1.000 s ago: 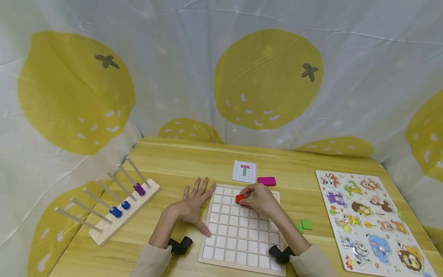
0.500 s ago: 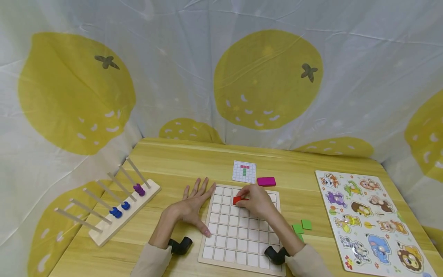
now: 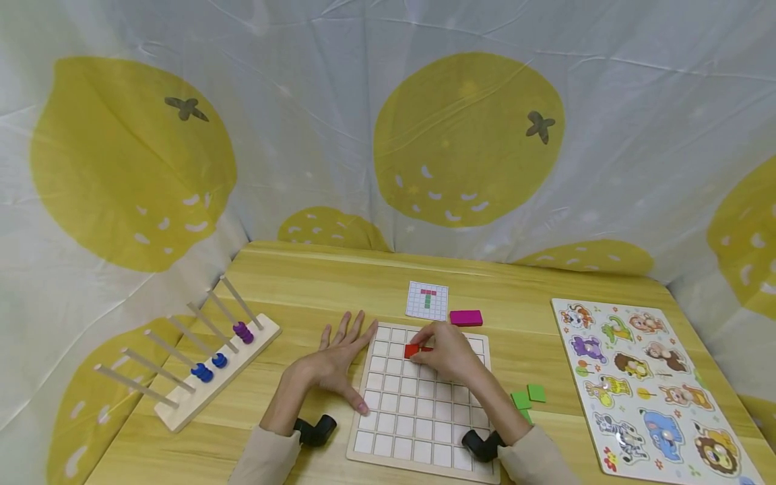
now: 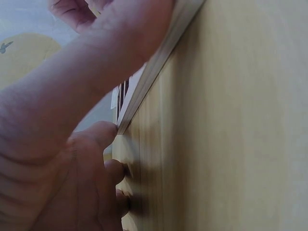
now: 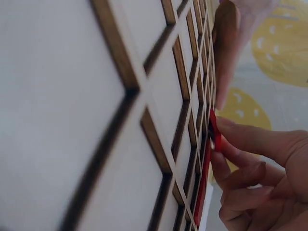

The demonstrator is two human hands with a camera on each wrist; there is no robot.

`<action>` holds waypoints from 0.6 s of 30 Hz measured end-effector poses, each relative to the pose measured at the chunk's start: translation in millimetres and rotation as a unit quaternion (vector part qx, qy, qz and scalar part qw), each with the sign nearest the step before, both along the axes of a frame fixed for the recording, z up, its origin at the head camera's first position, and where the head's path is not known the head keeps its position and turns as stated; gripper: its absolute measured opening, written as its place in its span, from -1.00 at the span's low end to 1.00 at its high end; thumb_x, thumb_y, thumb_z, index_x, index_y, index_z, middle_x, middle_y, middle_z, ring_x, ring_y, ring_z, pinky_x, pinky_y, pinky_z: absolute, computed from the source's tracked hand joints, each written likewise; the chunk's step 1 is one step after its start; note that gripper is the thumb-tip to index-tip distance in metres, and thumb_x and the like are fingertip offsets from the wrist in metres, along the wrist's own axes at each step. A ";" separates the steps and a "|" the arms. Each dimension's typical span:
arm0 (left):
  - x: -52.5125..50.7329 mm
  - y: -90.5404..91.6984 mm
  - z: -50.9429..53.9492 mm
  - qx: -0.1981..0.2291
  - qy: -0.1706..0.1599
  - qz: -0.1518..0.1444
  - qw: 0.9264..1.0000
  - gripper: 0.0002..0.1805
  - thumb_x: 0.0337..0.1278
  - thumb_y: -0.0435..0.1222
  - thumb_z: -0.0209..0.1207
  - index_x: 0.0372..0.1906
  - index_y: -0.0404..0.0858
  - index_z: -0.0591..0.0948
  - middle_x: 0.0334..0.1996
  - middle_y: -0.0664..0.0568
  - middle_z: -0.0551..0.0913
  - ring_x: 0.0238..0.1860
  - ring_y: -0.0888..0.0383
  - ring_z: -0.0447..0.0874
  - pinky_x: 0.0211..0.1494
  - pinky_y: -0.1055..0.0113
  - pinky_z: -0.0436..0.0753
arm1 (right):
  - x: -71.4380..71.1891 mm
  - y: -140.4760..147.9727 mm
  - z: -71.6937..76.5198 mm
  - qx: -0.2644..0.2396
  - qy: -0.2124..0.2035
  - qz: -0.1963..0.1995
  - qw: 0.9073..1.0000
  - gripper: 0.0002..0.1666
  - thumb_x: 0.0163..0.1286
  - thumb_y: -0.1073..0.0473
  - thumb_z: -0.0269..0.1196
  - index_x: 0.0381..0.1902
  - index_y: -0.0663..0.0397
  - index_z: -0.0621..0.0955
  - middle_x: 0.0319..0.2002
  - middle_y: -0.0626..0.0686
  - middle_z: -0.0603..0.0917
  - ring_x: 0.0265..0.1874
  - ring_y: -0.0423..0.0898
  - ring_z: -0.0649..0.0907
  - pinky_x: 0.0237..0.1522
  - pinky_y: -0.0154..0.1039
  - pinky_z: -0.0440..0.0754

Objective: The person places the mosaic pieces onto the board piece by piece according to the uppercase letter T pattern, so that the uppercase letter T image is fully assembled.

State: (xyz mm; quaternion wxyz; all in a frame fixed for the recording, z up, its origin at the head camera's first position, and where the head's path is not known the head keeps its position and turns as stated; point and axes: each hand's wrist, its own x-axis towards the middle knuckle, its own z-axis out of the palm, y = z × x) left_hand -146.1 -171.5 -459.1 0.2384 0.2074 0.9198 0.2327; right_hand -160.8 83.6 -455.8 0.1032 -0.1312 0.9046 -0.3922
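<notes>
My right hand (image 3: 450,351) pinches a red tile (image 3: 411,351) over the far part of the board (image 3: 404,426). The tile has just moved left, so I think it's nearly in place. My left hand (image 3: 330,367) lies spread at the left edge.

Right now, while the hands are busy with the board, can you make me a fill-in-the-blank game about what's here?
The right hand pinches a ____ tile.
The card shows the letter ____.
The loose tiles between the grid board and the animal puzzle are ____.
The rings on the peg stand are blue and ____.

Missing words: red; T; green; purple.
</notes>
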 end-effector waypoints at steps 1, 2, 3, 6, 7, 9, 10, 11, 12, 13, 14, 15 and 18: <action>0.0 0.0 0.1 0.000 0.000 0.000 1.000 0.67 -0.48 0.13 0.69 0.71 -0.09 -0.22 0.68 -0.21 -0.48 0.67 -0.25 -0.64 0.63 -0.34 -0.50 | -0.4 0.9 0.2 0.001 0.000 0.006 1.000 -0.81 0.13 0.33 0.55 -0.25 0.14 0.81 -0.25 0.02 0.77 -0.35 -0.15 0.58 -0.30 -0.29 0.56; 0.0 0.0 0.2 0.001 0.000 0.000 1.000 0.67 -0.48 0.13 0.69 0.71 -0.09 -0.22 0.68 -0.21 -0.48 0.67 -0.25 -0.64 0.63 -0.34 -0.50 | -0.9 1.8 0.3 0.003 0.000 0.013 1.000 -0.80 0.14 0.33 0.54 -0.24 0.15 0.82 -0.23 0.03 0.76 -0.37 -0.15 0.58 -0.32 -0.30 0.55; 0.0 -0.1 0.3 0.001 -0.001 0.000 1.000 0.67 -0.48 0.13 0.69 0.71 -0.09 -0.22 0.68 -0.21 -0.48 0.67 -0.25 -0.64 0.63 -0.34 -0.50 | -1.3 2.6 0.3 0.005 0.000 0.017 1.000 -0.80 0.14 0.34 0.54 -0.23 0.15 0.82 -0.22 0.03 0.75 -0.39 -0.16 0.57 -0.34 -0.31 0.55; 0.0 -0.4 0.4 0.001 0.000 0.000 1.000 0.67 -0.47 0.13 0.69 0.71 -0.09 -0.22 0.68 -0.21 -0.48 0.67 -0.25 -0.64 0.63 -0.34 -0.50 | -2.7 4.0 0.3 0.005 -0.001 0.024 1.000 -0.78 0.15 0.35 0.53 -0.21 0.15 0.83 -0.22 0.03 0.75 -0.46 -0.17 0.54 -0.39 -0.34 0.52; 0.0 -0.5 0.4 0.001 0.000 0.000 1.000 0.67 -0.47 0.13 0.69 0.71 -0.09 -0.22 0.68 -0.21 -0.48 0.67 -0.25 -0.64 0.63 -0.34 -0.50 | -3.0 4.1 0.1 0.004 -0.003 0.024 1.000 -0.78 0.14 0.36 0.53 -0.21 0.15 0.83 -0.23 0.03 0.75 -0.49 -0.17 0.54 -0.42 -0.35 0.51; 0.2 -0.8 0.3 0.000 0.000 -0.001 1.000 0.67 -0.47 0.13 0.69 0.71 -0.10 -0.22 0.68 -0.21 -0.48 0.67 -0.26 -0.64 0.63 -0.35 -0.50 | -3.6 3.9 -0.5 0.003 -0.002 0.023 1.000 -0.77 0.13 0.36 0.54 -0.21 0.15 0.83 -0.24 0.02 0.76 -0.50 -0.18 0.53 -0.43 -0.35 0.50; 0.2 -0.9 0.1 -0.001 0.001 -0.001 1.000 0.67 -0.47 0.13 0.69 0.71 -0.10 -0.22 0.68 -0.21 -0.48 0.67 -0.26 -0.64 0.63 -0.35 -0.50 | -3.9 3.6 -0.9 0.003 -0.003 0.021 1.000 -0.77 0.12 0.36 0.54 -0.21 0.15 0.83 -0.25 0.01 0.76 -0.50 -0.18 0.53 -0.43 -0.35 0.50; 0.3 -1.0 0.1 -0.001 0.001 -0.001 1.000 0.67 -0.47 0.14 0.69 0.71 -0.09 -0.22 0.68 -0.21 -0.48 0.67 -0.26 -0.64 0.63 -0.35 -0.50 | -4.1 3.2 -1.0 0.002 -0.004 0.020 1.000 -0.77 0.12 0.35 0.55 -0.22 0.15 0.83 -0.26 0.01 0.75 -0.49 -0.18 0.53 -0.42 -0.34 0.50; 0.4 -1.1 -0.1 -0.001 0.001 -0.001 1.000 0.67 -0.47 0.14 0.69 0.71 -0.09 -0.22 0.68 -0.21 -0.48 0.67 -0.26 -0.64 0.63 -0.34 -0.50 | -4.3 2.8 -1.5 0.001 -0.005 0.018 1.000 -0.77 0.11 0.35 0.55 -0.22 0.14 0.83 -0.27 0.00 0.75 -0.48 -0.17 0.53 -0.42 -0.34 0.50; 0.4 -1.2 -0.2 -0.001 0.001 -0.001 1.000 0.67 -0.47 0.14 0.69 0.71 -0.09 -0.22 0.68 -0.21 -0.48 0.67 -0.26 -0.63 0.63 -0.34 -0.50 | -4.4 2.5 -1.9 0.001 -0.007 0.016 1.000 -0.77 0.11 0.36 0.55 -0.23 0.14 0.83 -0.28 0.00 0.75 -0.47 -0.17 0.52 -0.41 -0.33 0.49; 0.4 -1.2 -0.3 -0.001 0.000 -0.001 1.000 0.67 -0.47 0.14 0.69 0.71 -0.09 -0.22 0.68 -0.21 -0.48 0.67 -0.26 -0.64 0.63 -0.34 -0.50 | -4.5 2.1 -2.0 0.000 -0.009 0.013 1.000 -0.77 0.10 0.36 0.56 -0.24 0.13 0.83 -0.29 0.00 0.75 -0.46 -0.16 0.53 -0.41 -0.33 0.49; 0.4 -1.2 -0.4 0.000 0.000 0.000 1.000 0.67 -0.47 0.14 0.69 0.71 -0.09 -0.22 0.68 -0.21 -0.48 0.67 -0.26 -0.63 0.63 -0.34 -0.50 | -4.6 1.7 -2.2 -0.001 -0.012 0.011 1.000 -0.77 0.10 0.36 0.56 -0.24 0.12 0.84 -0.29 0.00 0.74 -0.46 -0.16 0.52 -0.42 -0.32 0.49; 0.4 -1.2 -0.7 0.003 -0.001 0.001 1.000 0.67 -0.48 0.14 0.69 0.71 -0.09 -0.22 0.68 -0.21 -0.48 0.67 -0.25 -0.64 0.63 -0.34 -0.51 | -4.7 1.0 -2.0 -0.007 -0.016 0.007 1.000 -0.77 0.09 0.37 0.56 -0.25 0.12 0.84 -0.31 0.00 0.74 -0.47 -0.15 0.53 -0.43 -0.31 0.49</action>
